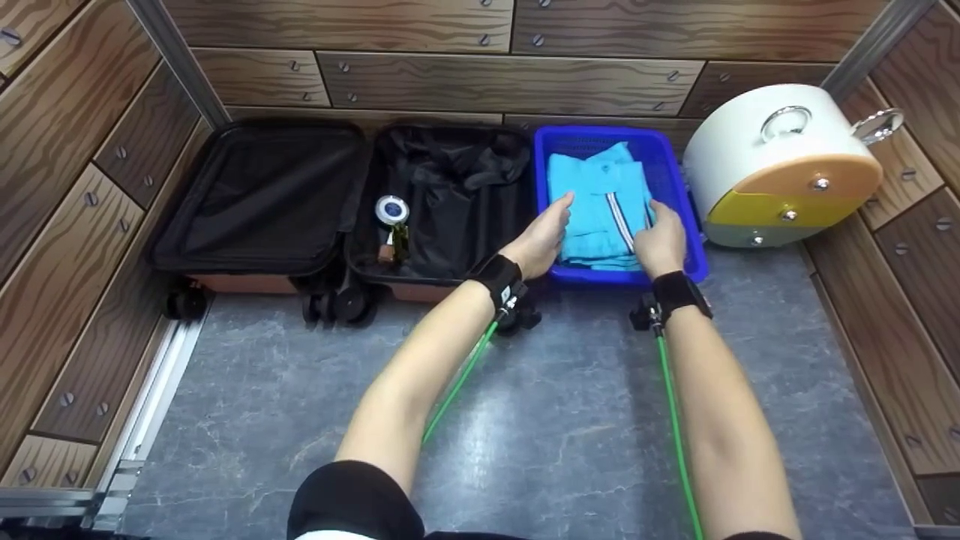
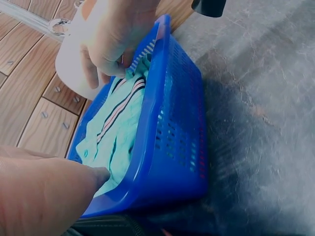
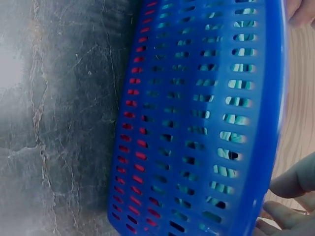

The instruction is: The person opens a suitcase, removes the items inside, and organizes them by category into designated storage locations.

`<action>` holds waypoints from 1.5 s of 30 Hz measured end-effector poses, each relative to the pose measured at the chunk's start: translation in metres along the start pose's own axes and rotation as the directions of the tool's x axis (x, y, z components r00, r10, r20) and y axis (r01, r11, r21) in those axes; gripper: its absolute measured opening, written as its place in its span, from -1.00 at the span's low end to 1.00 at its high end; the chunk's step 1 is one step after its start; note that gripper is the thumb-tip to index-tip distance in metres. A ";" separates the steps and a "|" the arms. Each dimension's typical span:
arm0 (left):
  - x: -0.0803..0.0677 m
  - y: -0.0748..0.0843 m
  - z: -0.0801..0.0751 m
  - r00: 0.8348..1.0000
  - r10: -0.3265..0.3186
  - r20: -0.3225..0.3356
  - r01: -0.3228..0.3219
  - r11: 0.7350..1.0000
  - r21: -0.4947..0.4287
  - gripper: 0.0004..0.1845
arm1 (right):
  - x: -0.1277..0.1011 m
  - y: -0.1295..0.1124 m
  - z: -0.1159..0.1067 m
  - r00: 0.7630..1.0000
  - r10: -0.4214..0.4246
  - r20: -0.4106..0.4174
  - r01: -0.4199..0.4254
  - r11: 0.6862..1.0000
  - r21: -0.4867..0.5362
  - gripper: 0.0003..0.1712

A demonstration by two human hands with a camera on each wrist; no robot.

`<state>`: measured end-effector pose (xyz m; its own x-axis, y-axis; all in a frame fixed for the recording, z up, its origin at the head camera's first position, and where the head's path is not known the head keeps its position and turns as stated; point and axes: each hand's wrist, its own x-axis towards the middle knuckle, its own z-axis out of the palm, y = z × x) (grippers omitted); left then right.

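Grip: both hands reach into the blue basket (image 1: 675, 180) and take the folded turquoise garment (image 1: 596, 202) from opposite sides. The left hand (image 1: 541, 238) lies against the garment's left edge with fingers nearly straight, tips pushed down between cloth and basket wall. The right hand (image 1: 660, 241) has its fingers curled over the right edge, seemingly pinching the cloth near the striped placket (image 2: 120, 105). The garment lies inside the basket, which stands on the grey surface (image 1: 525, 420) just right of the open black suitcase (image 1: 337, 202) and left of the white pot-shaped container (image 1: 780, 165).

Risk: the fold is loose and held only at its edges, so an uneven lift would likely let the middle sag and the layers fall open; cloth could also snag on the perforated wall and drag the light basket along.

Hidden: fingertips of both hands are buried under cloth. The right wrist view shows mostly the basket's outer wall. The small items in the suitcase (image 1: 392, 225) are too small to identify.
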<state>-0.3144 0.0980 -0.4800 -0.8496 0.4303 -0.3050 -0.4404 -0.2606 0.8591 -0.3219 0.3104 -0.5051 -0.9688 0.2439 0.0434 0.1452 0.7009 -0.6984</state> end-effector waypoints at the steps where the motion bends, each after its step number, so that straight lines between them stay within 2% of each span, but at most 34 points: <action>1: -0.001 0.001 -0.001 1.000 0.004 0.001 -0.004 1.000 0.013 -0.25 | -0.001 -0.001 0.000 1.000 -0.007 -0.002 0.007 1.000 -0.003 -0.25; 7: -0.007 0.008 -0.012 0.998 0.068 -0.011 -0.066 0.991 0.115 -0.28 | -0.003 -0.003 0.002 0.999 -0.043 0.007 0.043 0.999 -0.001 -0.31; 10: -0.014 0.013 -0.021 0.994 0.110 -0.025 -0.103 0.974 0.204 -0.28 | -0.005 -0.004 0.002 0.997 -0.083 0.009 0.083 0.997 -0.001 -0.28; 12: -0.022 0.017 -0.028 0.991 0.129 -0.026 -0.115 0.943 0.312 -0.26 | -0.006 -0.004 0.001 0.993 -0.118 0.016 0.118 0.993 -0.008 -0.29; 14: -0.033 0.021 -0.037 0.988 0.153 -0.014 -0.130 0.885 0.448 -0.23 | -0.008 -0.005 0.001 0.987 -0.156 0.025 0.156 0.988 -0.016 -0.30; 15: -0.038 0.023 -0.042 0.986 0.169 0.002 -0.144 0.837 0.527 -0.21 | -0.008 -0.005 0.001 0.984 -0.178 0.030 0.179 0.984 -0.021 -0.32; 17: -0.049 0.025 -0.054 0.980 0.198 0.023 -0.160 0.716 0.679 -0.16 | -0.010 -0.006 0.001 0.974 -0.225 0.035 0.226 0.973 -0.037 -0.36; 20: -0.061 0.026 -0.074 0.965 0.255 0.052 -0.176 0.495 0.851 -0.14 | -0.012 -0.008 0.004 0.956 -0.292 0.035 0.293 0.954 -0.064 -0.39; 22: -0.069 0.024 -0.087 0.957 0.281 0.072 -0.172 0.347 0.922 -0.14 | -0.014 -0.010 0.007 0.941 -0.337 0.033 0.338 0.937 -0.083 -0.39; 27: -0.089 0.011 -0.115 0.945 0.309 0.108 -0.121 0.022 0.992 -0.12 | -0.024 -0.017 0.017 0.891 -0.452 0.055 0.455 0.884 -0.110 -0.41; 28: -0.093 0.007 -0.120 0.943 0.311 0.115 -0.109 -0.036 0.993 -0.11 | -0.026 -0.019 0.018 0.877 -0.477 0.060 0.481 0.869 -0.114 -0.42; 30: -0.100 -0.002 -0.131 0.941 0.315 0.124 -0.086 -0.133 0.987 -0.09 | -0.030 -0.022 0.019 0.847 -0.527 0.068 0.531 0.838 -0.126 -0.43; 32: -0.107 -0.012 -0.142 0.934 0.331 0.132 -0.065 -0.205 0.977 -0.08 | -0.032 -0.023 0.018 0.815 -0.575 0.070 0.579 0.802 -0.149 -0.44; 34: -0.113 -0.021 -0.152 0.925 0.355 0.137 -0.048 -0.248 0.967 -0.06 | -0.030 -0.024 0.012 0.783 -0.619 0.061 0.618 0.763 -0.187 -0.44; 36: -0.117 -0.029 -0.163 0.912 0.387 0.135 -0.025 -0.277 0.961 -0.06 | -0.026 -0.025 0.003 0.758 -0.650 0.049 0.643 0.732 -0.226 -0.44; 39: -0.123 -0.040 -0.177 0.894 0.435 0.110 0.020 -0.283 0.959 -0.09 | -0.016 -0.026 -0.016 0.724 -0.689 0.008 0.661 0.691 -0.292 -0.43; 40: -0.124 -0.043 -0.181 0.885 0.453 0.104 0.033 -0.285 0.958 -0.11 | -0.012 -0.026 -0.024 0.719 -0.695 -0.011 0.659 0.686 -0.308 -0.43; 43: -0.126 -0.051 -0.190 0.851 0.513 0.113 0.041 -0.281 0.959 -0.22 | 0.000 -0.024 -0.048 0.720 -0.689 -0.078 0.630 0.697 -0.344 -0.40; 44: -0.126 -0.053 -0.191 0.837 0.533 0.125 0.034 -0.278 0.960 -0.28 | 0.005 -0.023 -0.057 0.726 -0.680 -0.098 0.613 0.706 -0.355 -0.39; 45: -0.126 -0.055 -0.193 0.822 0.552 0.139 0.024 -0.278 0.960 -0.33 | 0.009 -0.023 -0.066 0.746 -0.656 -0.115 0.581 0.725 -0.369 -0.36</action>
<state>-0.2392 -0.1082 -0.5680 -0.9013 0.3301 0.2806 0.3805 0.9128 0.1485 -0.3203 0.3406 -0.4413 -0.7951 -0.2009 0.5722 -0.3834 0.8975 -0.2177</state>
